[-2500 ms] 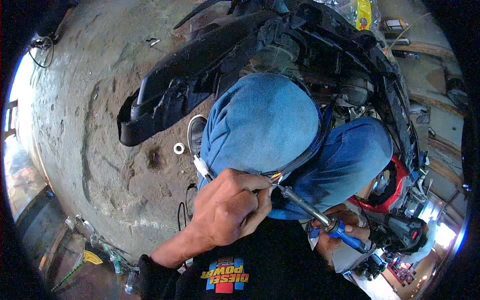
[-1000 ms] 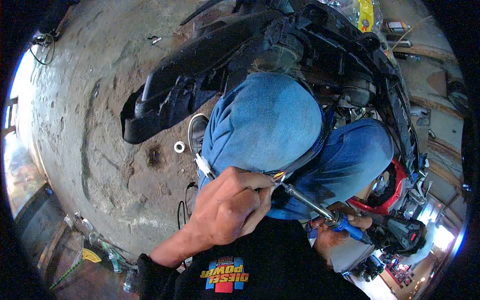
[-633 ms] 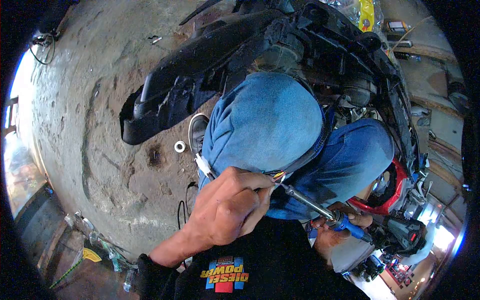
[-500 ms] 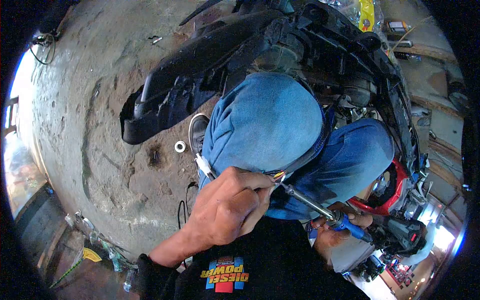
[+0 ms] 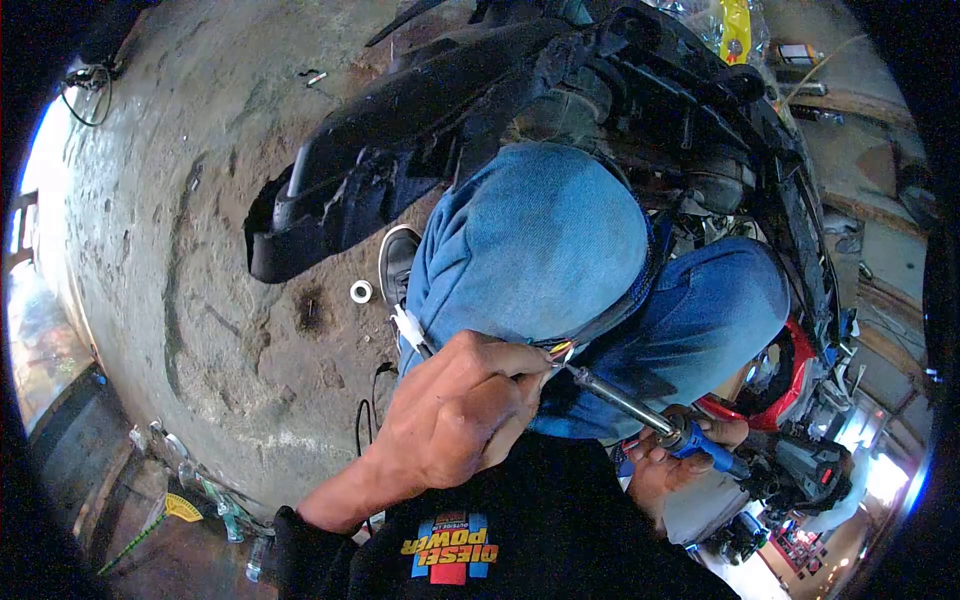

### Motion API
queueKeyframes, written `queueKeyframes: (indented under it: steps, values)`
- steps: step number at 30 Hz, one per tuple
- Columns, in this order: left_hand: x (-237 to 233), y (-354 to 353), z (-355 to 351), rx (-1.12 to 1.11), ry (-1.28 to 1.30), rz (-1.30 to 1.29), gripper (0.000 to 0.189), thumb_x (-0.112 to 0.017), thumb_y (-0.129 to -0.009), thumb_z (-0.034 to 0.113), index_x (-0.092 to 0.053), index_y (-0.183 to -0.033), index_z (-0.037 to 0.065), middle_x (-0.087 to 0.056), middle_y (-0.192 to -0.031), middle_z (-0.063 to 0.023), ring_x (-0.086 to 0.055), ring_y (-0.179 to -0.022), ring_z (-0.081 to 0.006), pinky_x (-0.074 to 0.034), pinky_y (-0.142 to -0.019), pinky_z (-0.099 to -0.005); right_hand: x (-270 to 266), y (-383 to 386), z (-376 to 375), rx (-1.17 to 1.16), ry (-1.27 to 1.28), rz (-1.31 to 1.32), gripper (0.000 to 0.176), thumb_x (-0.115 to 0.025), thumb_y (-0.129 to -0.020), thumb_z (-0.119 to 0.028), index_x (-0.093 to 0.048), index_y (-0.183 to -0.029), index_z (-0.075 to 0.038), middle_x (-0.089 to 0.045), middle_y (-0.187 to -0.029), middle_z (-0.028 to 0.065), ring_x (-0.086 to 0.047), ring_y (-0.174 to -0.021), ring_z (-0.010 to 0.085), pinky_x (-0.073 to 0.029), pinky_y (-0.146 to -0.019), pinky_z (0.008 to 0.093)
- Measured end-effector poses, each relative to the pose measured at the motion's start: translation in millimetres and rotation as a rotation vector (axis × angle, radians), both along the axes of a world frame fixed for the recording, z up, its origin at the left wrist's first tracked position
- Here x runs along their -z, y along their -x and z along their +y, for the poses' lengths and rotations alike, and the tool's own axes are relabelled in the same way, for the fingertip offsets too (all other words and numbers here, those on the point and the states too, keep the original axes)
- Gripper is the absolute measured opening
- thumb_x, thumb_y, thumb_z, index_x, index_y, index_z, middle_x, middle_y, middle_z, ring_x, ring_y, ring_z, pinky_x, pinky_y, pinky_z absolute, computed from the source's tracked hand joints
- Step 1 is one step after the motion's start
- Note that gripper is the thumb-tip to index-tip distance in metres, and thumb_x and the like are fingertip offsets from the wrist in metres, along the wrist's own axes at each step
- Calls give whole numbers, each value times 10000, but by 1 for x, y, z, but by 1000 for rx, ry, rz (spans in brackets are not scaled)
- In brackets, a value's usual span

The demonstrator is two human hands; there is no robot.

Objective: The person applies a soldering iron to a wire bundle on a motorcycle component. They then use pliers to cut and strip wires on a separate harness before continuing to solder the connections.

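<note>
Over the lap, my left hand is closed, pinching a bundle of thin wires, yellow and white among them, between thumb and forefinger. The wires come out of a black-sheathed cable lying across the jeans. My right hand is wrapped round the blue handle of a soldering iron. The iron's tip points up and left and is at the wire ends, close to my left fingertips; whether it touches them I cannot make out. A white connector sticks out just above my left hand.
A large black plastic vehicle panel spreads ahead of the knees. On the concrete floor lies a small white ring-shaped roll beside a shoe. A red part and a black power tool are at the right.
Almost nothing differs. The view has shifted very slightly, and my right hand and the soldering iron's handle have moved a little.
</note>
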State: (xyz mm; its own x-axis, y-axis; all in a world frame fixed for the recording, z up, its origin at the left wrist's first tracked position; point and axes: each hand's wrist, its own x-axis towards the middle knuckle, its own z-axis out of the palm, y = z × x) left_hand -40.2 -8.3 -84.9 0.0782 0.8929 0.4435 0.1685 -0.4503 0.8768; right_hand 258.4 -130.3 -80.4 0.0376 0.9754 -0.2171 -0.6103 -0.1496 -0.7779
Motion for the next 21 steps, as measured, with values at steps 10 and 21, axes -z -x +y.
queueKeyframes:
  steps: [10,21]
  values:
    - [-16,4,4,27,164,27,311,-802,-738,-67,-514,-762,49,-709,-1004,-94,-644,-748,-243,-522,-628,-334,-37,20,23,139,88,-185,296,-751,-894,-250,-552,-968,-44,-667,-781,288,-705,-622,413,-622,-570,627]
    - [-19,5,4,30,213,28,339,-812,-748,-42,-495,-730,77,-712,-995,-65,-624,-713,-226,-499,-625,-320,-21,2,17,-96,-41,-80,488,-567,-976,-365,-568,-1193,73,-705,-969,340,-702,-875,449,-545,-848,500]
